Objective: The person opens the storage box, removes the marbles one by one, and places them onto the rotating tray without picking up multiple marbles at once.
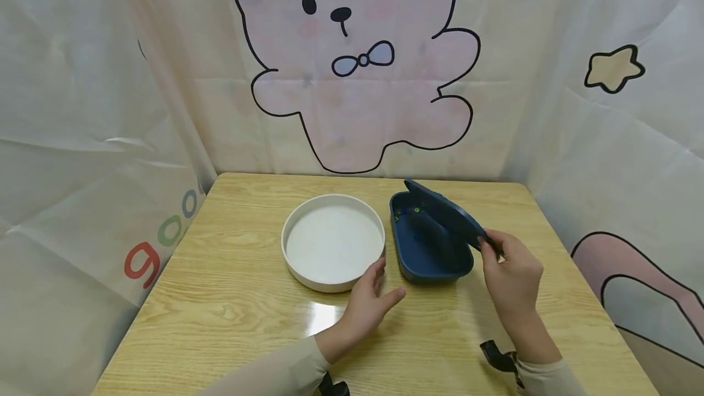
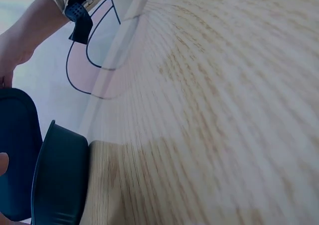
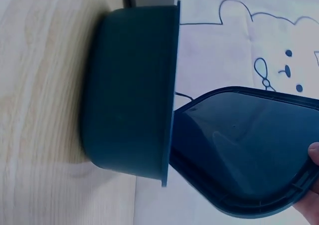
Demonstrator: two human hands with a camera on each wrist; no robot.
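Observation:
A dark blue lidded box (image 1: 415, 249) sits on the table, right of a round white tray (image 1: 332, 240) with a low rim. My right hand (image 1: 511, 267) pinches the near right edge of the blue lid (image 1: 448, 216). The lid is tilted up over the box, its far end by the box's back rim. Small colourful pieces (image 1: 409, 209) show at the back of the box; the lid hides part of its inside. My left hand (image 1: 365, 301), fingers loosely extended, is at the tray's near right rim. The right wrist view shows the lid's underside (image 3: 249, 145) and a fingertip on its edge.
A wooden table (image 1: 220, 316) carries both containers. Behind it hangs a curtain (image 1: 352, 121) with a printed bear, and more printed cloth stands at both sides. Black straps (image 1: 497, 356) are worn at the wrists.

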